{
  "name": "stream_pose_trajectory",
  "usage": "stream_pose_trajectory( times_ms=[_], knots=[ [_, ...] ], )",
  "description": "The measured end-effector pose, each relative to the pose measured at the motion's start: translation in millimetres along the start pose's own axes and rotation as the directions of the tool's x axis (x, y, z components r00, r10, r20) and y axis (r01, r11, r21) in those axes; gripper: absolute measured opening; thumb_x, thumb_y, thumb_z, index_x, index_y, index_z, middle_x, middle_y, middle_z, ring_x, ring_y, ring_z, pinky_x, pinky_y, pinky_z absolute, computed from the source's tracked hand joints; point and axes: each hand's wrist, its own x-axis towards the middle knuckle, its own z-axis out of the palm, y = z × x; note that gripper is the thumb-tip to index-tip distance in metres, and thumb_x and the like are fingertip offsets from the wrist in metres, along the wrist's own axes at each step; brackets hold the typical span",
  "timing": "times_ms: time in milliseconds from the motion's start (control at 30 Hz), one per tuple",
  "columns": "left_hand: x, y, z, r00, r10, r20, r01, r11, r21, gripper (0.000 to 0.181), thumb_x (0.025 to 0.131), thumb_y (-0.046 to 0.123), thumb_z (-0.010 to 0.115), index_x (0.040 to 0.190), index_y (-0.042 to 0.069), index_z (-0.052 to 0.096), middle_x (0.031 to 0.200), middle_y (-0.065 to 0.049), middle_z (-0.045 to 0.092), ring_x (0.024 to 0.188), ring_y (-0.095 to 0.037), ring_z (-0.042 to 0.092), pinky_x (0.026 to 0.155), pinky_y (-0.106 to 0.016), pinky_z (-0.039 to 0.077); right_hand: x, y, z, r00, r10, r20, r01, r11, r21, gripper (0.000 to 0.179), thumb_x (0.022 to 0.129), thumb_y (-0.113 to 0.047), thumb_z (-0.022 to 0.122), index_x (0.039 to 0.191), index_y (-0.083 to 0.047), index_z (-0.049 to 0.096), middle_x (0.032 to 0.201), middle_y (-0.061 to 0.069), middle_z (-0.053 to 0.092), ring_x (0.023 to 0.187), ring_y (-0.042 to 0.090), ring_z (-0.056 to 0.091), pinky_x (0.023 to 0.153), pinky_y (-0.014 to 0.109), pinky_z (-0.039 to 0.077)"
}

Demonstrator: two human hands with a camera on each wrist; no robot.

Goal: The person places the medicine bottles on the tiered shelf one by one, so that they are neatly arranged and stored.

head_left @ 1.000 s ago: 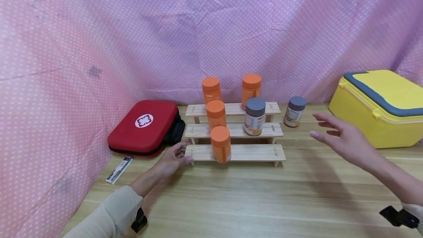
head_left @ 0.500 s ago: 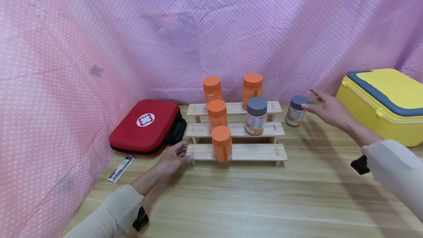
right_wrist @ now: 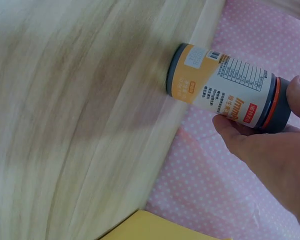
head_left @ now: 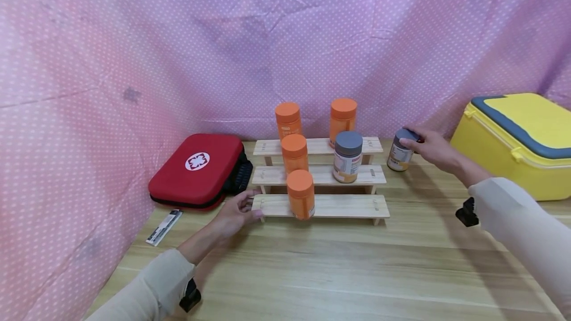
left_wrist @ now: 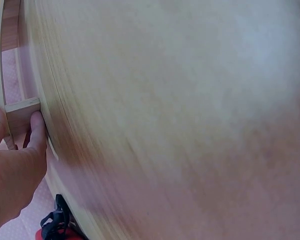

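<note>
My right hand (head_left: 434, 150) grips a supplement jar (head_left: 398, 155) by its grey lid, fingers behind and thumb in front. The right wrist view shows that jar (right_wrist: 220, 87) with a white and yellow label. At the left end of a three-step wooden rack (head_left: 341, 205), my left hand (head_left: 234, 215) holds the lowest step, its thumb over the board and a finger against the leg (left_wrist: 22, 111). Orange bottles stand on the rack: one on the bottom step (head_left: 300, 197), one on the middle (head_left: 294, 152), two on top. A second grey-lidded jar (head_left: 347, 160) stands on the middle step.
A red first-aid case (head_left: 196, 170) lies left of the rack, with a small white packet (head_left: 164, 228) in front of it. To the right stands a yellow box (head_left: 495, 162) with a grey-trimmed lid. Pink dotted cloth (head_left: 250, 53) hangs behind the table.
My right hand has moved left and in to the grey-lidded jar beside the rack and has taken hold of its lid. The left hand has stayed on the rack.
</note>
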Motion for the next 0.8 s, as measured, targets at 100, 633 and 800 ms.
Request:
stream_pose_trajectory(
  times_ms=[100,633,800],
  knots=[
    [-0.3,-0.4,-0.5,1.000,0.022,0.016,-0.021,1.000,-0.012,0.053,0.088,0.000,0.067,0.137,0.000,0.047,0.122,-0.019,0.057,0.106,-0.022,0.057,0.082,-0.024,0.051,0.3,0,2,1.000,0.000,-0.009,0.000,1.000,0.015,0.066,0.103,-0.037,0.042,0.150,0.004,0.021,0.141,0.036,0.032,0.126,0.049,0.035,0.098,0.061,0.035],
    [-1.7,0.7,0.2,1.000,0.016,0.025,-0.016,1.000,-0.007,0.053,0.088,0.000,0.066,0.137,-0.002,0.045,0.124,-0.021,0.054,0.106,-0.024,0.057,0.082,-0.025,0.052,-43.5,-2,-9,0.991,-0.103,-0.080,0.092,0.988,-0.125,0.053,0.100,-0.028,0.054,0.144,-0.002,0.040,0.129,0.026,0.051,0.104,0.019,0.051,0.073,0.018,0.044],
    [-0.7,0.2,-0.3,1.000,0.012,0.016,-0.012,1.000,-0.004,0.054,0.088,0.001,0.067,0.137,0.000,0.046,0.122,-0.019,0.056,0.105,-0.023,0.057,0.081,-0.025,0.052,-72.5,-8,-12,0.981,-0.161,-0.109,0.148,0.982,-0.117,0.049,0.097,-0.019,0.059,0.140,0.001,0.044,0.119,0.024,0.057,0.090,-0.006,0.050,0.069,0.010,0.042]
  ],
)
